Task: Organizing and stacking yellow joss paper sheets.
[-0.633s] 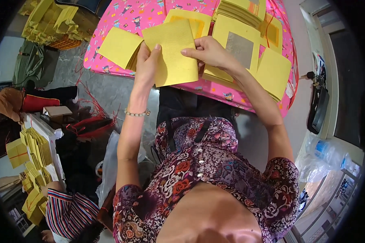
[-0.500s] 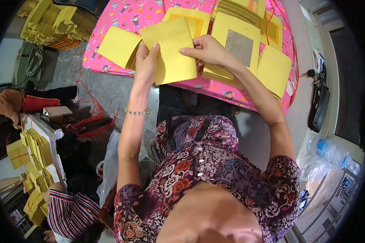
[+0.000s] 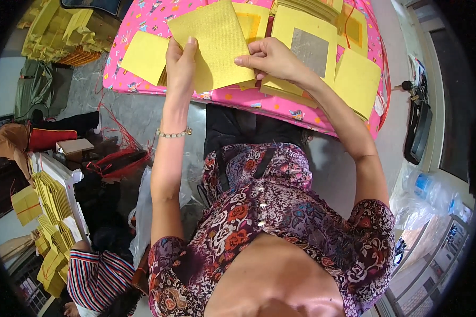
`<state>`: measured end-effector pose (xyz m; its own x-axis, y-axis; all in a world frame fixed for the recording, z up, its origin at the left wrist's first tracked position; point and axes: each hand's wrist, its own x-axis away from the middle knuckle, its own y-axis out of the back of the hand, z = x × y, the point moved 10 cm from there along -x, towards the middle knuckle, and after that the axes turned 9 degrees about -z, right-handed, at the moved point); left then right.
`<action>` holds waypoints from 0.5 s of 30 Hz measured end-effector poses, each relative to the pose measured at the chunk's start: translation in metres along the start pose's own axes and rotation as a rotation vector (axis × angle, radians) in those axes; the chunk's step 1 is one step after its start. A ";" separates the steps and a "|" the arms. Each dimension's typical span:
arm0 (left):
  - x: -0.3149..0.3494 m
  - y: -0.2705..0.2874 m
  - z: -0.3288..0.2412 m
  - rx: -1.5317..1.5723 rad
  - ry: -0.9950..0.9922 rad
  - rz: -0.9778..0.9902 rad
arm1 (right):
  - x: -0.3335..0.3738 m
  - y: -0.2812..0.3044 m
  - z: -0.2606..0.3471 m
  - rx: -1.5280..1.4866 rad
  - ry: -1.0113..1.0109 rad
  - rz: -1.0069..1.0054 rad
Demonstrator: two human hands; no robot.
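Another person's striped sleeve (image 3: pixel 92 277), small box (image 3: pixel 75 145), clear plastic (image 3: pixel 413 203), grey floor (image 3: pixel 87 84)

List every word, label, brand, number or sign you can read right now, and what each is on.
No text is legible.
Yellow rectangular paper piece between the left hand and right hand: no writing visible.
Yellow paper stack with a silver-grey rectangle: no writing visible.
Pink cartoon-print cover: any lettering among its figures is too small.
Clear plastic item with a blue patch, right: too blurred.
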<state>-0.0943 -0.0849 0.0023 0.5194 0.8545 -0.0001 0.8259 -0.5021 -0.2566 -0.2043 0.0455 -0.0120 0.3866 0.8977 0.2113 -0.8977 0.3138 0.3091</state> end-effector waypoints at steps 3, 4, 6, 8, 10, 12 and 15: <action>0.000 0.004 -0.008 0.007 -0.078 -0.031 | 0.004 -0.001 0.000 -0.062 0.005 0.014; -0.001 0.006 -0.008 -0.009 -0.084 -0.047 | 0.004 0.000 0.002 -0.064 0.023 0.009; 0.000 0.009 -0.007 -0.022 -0.088 -0.063 | 0.005 0.000 0.003 -0.069 0.018 0.011; 0.002 0.011 -0.009 -0.009 -0.078 -0.058 | 0.003 0.001 0.007 -0.073 0.019 0.015; 0.012 0.009 -0.010 -0.026 -0.059 -0.026 | -0.001 0.006 0.012 -0.031 0.041 -0.013; 0.024 0.005 -0.003 -0.051 -0.026 0.028 | -0.008 0.015 0.021 -0.060 0.073 -0.097; 0.043 -0.008 -0.004 -0.080 -0.081 0.104 | -0.016 0.030 0.021 -0.078 0.113 -0.223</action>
<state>-0.0778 -0.0446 0.0081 0.5864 0.8037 -0.1011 0.7852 -0.5946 -0.1729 -0.2332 0.0338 0.0136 0.5546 0.8312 0.0399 -0.8083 0.5266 0.2633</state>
